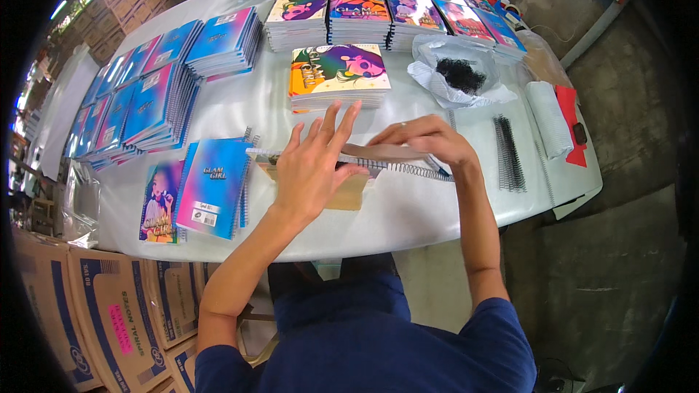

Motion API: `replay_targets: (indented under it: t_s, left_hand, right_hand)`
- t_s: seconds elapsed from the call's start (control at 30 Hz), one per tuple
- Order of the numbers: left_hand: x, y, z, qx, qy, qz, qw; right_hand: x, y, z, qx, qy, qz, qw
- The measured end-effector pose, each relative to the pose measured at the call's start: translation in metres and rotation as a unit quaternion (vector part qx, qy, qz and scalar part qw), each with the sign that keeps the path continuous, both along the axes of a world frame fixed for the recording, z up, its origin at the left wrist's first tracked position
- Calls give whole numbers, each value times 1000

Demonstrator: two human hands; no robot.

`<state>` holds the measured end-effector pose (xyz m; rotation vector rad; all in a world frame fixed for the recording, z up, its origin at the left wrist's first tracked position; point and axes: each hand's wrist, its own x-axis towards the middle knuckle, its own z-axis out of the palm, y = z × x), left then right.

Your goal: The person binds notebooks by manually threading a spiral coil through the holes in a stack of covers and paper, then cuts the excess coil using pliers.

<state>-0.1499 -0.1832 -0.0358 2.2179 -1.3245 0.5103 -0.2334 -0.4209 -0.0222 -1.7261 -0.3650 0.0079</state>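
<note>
A spiral notebook (393, 165) is tilted between my hands above the near middle of the table, its wire coil toward me. My left hand (309, 164) grips its left part, thumb along the coil edge and fingers stretched over the far side. Curled over the notebook's right end, my right hand (433, 138) has its fingertips partly hidden. Beneath the notebook, a yellowish-brown block or card (346, 198) shows. Just beyond my left fingertips sits a short stack of notebooks (338, 76) with a colourful illustrated cover on top.
Blue-pink notebooks (215, 182) lie at the near left, with taller stacks (156, 105) behind. Illustrated notebook stacks (357, 11) line the far side. At right are black coils in a plastic bag (460, 76), loose coils (508, 153) and a white roll (547, 120). Cartons (113, 313) stand at lower left.
</note>
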Motion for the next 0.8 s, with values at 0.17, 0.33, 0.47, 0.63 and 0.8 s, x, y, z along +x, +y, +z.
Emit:
replay_targets:
  t_s: [0.17, 0.33, 0.47, 0.63, 0.8]
  left_hand:
    - [3, 6, 0, -2, -8, 13, 1000]
    - [7, 15, -1, -15, -4, 15, 1000]
    - [10, 22, -4, -10, -4, 41, 999]
    - [14, 27, -4, -10, -12, 47, 999]
    - [15, 34, -1, 1, 17, 67, 998]
  right_hand:
    - [9, -14, -24, 74, 31, -14, 997]
    - [19, 1, -18, -9, 80, -41, 996]
    - [23, 10, -7, -30, 85, -26, 996]
    - [19, 1, -25, 203, 79, -34, 975]
    - [45, 15, -22, -125, 87, -69, 986]
